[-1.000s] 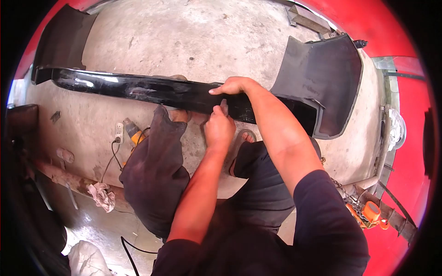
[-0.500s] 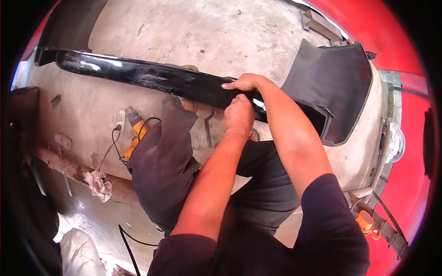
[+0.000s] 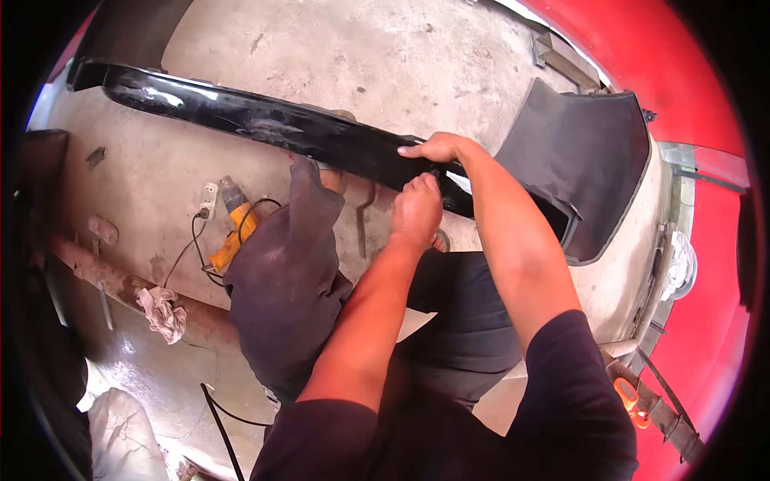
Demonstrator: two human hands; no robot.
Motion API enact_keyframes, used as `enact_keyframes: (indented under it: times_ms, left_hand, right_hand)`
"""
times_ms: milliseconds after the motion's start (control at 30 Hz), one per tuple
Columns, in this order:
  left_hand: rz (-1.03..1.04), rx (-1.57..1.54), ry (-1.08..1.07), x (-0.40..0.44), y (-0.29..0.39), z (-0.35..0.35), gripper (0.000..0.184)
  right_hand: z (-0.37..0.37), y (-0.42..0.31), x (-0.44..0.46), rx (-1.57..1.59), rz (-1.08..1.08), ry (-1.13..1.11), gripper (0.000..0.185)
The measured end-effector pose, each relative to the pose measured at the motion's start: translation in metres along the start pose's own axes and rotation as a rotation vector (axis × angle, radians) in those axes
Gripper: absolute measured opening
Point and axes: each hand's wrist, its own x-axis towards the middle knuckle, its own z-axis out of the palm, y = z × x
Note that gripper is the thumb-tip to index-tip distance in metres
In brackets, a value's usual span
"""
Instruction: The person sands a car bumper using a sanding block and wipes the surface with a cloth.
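Note:
A long glossy black car bumper (image 3: 321, 138) with scuffed, whitish patches lies across my legs, its flared dark grey end (image 3: 581, 152) to the right. My right hand (image 3: 439, 147) grips its far edge, thumb laid along the black face and the other fingers hidden behind. Just nearer to me, my left hand (image 3: 417, 207) is closed in a fist against the bumper's near side. A small dark bit shows at the top of that fist; what it is, I cannot make out.
A yellow heat gun (image 3: 241, 224) lies on the concrete floor left of my knee, beside a white power strip (image 3: 208, 199). A crumpled rag (image 3: 163, 313) rests on a rusty beam (image 3: 120, 280). Red bodywork (image 3: 706, 264) curves along the right, near an orange object (image 3: 630, 397).
My left fist has shifted slightly down, apart from the right hand, and a dark bit now shows above it. The right hand keeps its grip. The view has tilted a little.

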Motion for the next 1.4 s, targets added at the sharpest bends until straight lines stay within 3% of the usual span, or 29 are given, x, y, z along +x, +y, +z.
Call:
enact_keyframes:
  times_ms: [100,167,200,233,300,333,400,500,567,700,767,900,1033,1167,1233,1267,1400]
  left_hand:
    - [-0.063,-0.102,-0.136,-0.003,-0.002,-0.005,0.015]
    - [-0.252,-0.329,-0.248,0.001,-0.013,-0.025,0.023]
    - [-0.319,-0.424,-0.243,0.002,-0.017,-0.04,0.031]
    - [-0.316,-0.419,-0.244,-0.003,-0.028,-0.036,0.031]
    - [-0.568,-0.608,-0.106,-0.006,-0.046,-0.031,0.028]
    - [-0.563,-0.607,-0.101,-0.011,-0.049,-0.035,0.028]
    - [-1.078,-1.25,-0.027,-0.017,-0.052,-0.048,0.024]
    - [-1.12,-1.298,0.053,-0.026,-0.054,-0.063,0.021]
    - [-1.059,-1.27,0.065,-0.032,-0.053,-0.054,0.024]
    - [-0.863,-1.123,-0.063,-0.038,-0.036,-0.037,0.026]
    - [-0.732,-0.905,-0.114,-0.045,-0.027,-0.031,0.038]
    - [-0.658,-0.75,-0.152,-0.05,-0.021,-0.024,0.041]
    - [-0.651,-0.696,-0.164,-0.036,-0.011,-0.042,0.043]
    - [-0.499,-0.558,-0.151,-0.019,0.007,-0.048,0.041]
    - [-0.456,-0.546,-0.176,-0.011,0.011,-0.046,0.04]
    - [-0.423,-0.481,-0.227,-0.007,0.014,-0.044,0.037]
    - [-0.364,-0.326,-0.384,0.0,0.024,-0.043,0.033]
  right_hand:
    - [0.006,0.015,0.011,-0.038,-0.055,0.073,0.093]
    - [0.005,0.014,0.009,-0.074,-0.023,0.088,0.092]
    - [0.002,0.011,0.001,-0.168,-0.08,0.222,0.087]
    - [0.005,0.01,-0.011,-0.162,-0.082,0.223,0.087]
    - [0.008,0.01,-0.032,0.23,-0.281,0.552,0.083]
    - [0.009,0.011,-0.039,0.264,-0.329,0.685,0.075]
    - [0.009,0.025,-0.055,0.312,-0.411,0.778,0.068]
    - [0.013,0.047,-0.097,0.458,-0.471,0.846,0.052]
    - [0.011,0.063,-0.121,0.605,-0.431,0.858,0.051]
    - [0.015,0.082,-0.152,0.575,-0.348,0.854,0.05]
    - [0.017,0.085,-0.154,0.532,-0.313,0.825,0.047]
    - [0.016,0.077,-0.13,0.495,-0.386,0.814,0.047]
    - [0.004,0.054,-0.093,0.205,-0.405,0.713,0.049]
    - [0.003,0.038,-0.058,0.073,-0.37,0.506,0.067]
    - [0.008,0.029,-0.052,-0.076,-0.222,0.406,0.075]
    - [0.007,0.025,-0.048,-0.091,-0.17,0.37,0.084]
    - [-0.005,0.016,-0.029,-0.137,-0.101,0.129,0.089]
